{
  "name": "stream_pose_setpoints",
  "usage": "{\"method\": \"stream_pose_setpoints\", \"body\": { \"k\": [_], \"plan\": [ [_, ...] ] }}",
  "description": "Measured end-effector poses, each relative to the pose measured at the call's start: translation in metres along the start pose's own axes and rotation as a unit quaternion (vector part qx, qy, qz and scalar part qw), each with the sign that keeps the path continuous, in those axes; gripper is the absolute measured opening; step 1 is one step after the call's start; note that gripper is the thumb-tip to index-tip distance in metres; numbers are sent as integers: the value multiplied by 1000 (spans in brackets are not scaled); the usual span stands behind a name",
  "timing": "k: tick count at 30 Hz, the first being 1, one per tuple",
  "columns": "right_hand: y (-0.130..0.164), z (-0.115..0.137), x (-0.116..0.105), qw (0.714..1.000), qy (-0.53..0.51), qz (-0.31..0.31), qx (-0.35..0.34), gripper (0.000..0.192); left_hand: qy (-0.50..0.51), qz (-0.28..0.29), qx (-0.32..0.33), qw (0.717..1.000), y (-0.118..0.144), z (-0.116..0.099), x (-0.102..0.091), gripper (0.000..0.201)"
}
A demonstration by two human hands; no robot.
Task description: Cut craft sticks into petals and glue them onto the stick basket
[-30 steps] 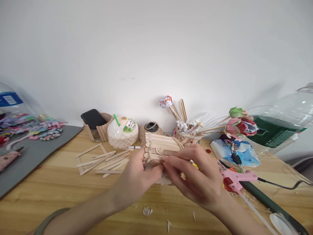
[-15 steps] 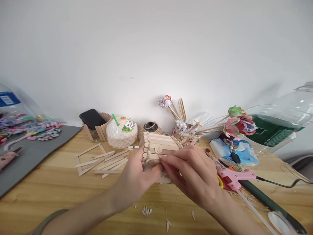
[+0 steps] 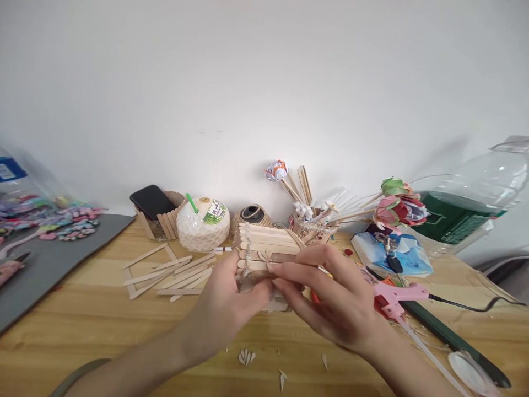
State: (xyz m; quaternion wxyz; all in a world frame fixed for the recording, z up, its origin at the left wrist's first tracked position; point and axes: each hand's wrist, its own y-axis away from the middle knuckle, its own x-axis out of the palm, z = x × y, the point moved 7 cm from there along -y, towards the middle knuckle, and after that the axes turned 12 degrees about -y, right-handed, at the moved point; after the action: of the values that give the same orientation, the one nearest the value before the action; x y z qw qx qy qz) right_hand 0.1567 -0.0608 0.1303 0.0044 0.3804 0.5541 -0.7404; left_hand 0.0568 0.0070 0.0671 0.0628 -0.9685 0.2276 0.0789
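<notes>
My left hand (image 3: pixel 233 298) is closed around the left end of a small box built of wooden craft sticks (image 3: pixel 268 234), its thumb along the near side. Silvery trim (image 3: pixel 247 251) runs down the box's left end, and twine crosses its right part. On the side facing me sits a fan of petal-shaped wood slivers (image 3: pixel 268 257). My right hand (image 3: pixel 330 292) has its fingertips at the base of this fan, thumb and forefinger close together; whatever is between them is too small to make out. Below, another petal fan (image 3: pixel 247 358) lies on the table.
Loose craft sticks (image 3: pixel 177 273) lie at left, near a stick holder with a phone (image 3: pixel 152 202) and a white coconut (image 3: pixel 204 223). Twine (image 3: pixel 252 216) and paper flowers (image 3: pixel 399 209) stand behind. A pink glue gun (image 3: pixel 399 298) with a cord lies at right.
The right fingers have loosened and shifted slightly at the petal fan, the forefinger lifting a little. My left hand keeps its hold on the box. The whole view has shifted slightly.
</notes>
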Motion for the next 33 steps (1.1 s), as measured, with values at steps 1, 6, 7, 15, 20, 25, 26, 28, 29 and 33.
{"method": "stream_pose_setpoints", "body": {
  "k": [1, 6, 7, 15, 20, 25, 26, 28, 29, 33],
  "plan": [
    [-1, -1, 0, 1000, 0, 10, 1, 11, 0, -1, 0, 1000, 0, 0, 0, 11],
    [-1, 0, -1, 999, 12, 31, -26, 13, 7, -7, -1, 1000, 1, 0, 1, 12],
    [-1, 0, 0, 999, 12, 34, -27, 13, 10, -9, 0, 1000, 1, 0, 1, 11],
    [-3, 6, -1, 996, 31, 67, -49, 25, 15, -8, 2, 1000, 1, 0, 2, 11],
    [-1, 6, 1, 995, 42, 78, -45, 24, 8, -4, 5, 1000, 1, -3, 3, 10],
    [3, 9, 3, 993, 53, 82, -68, 26, 6, 1, 8, 1000, 2, -4, 4, 11],
    [3, 10, 3, 992, 58, 86, -71, 25, 6, 0, 8, 1000, 3, -4, 4, 11],
    [4, 12, 4, 990, 67, 90, -81, 22, 6, 3, 7, 1000, 3, -3, 5, 13],
    [5, 13, 3, 990, 71, 85, -89, 20, 6, 7, 5, 1000, 3, -2, 6, 14],
    [6, 12, 4, 989, 78, 78, -99, 20, 5, 18, -1, 1000, 2, -1, 8, 20]
  ]
}}
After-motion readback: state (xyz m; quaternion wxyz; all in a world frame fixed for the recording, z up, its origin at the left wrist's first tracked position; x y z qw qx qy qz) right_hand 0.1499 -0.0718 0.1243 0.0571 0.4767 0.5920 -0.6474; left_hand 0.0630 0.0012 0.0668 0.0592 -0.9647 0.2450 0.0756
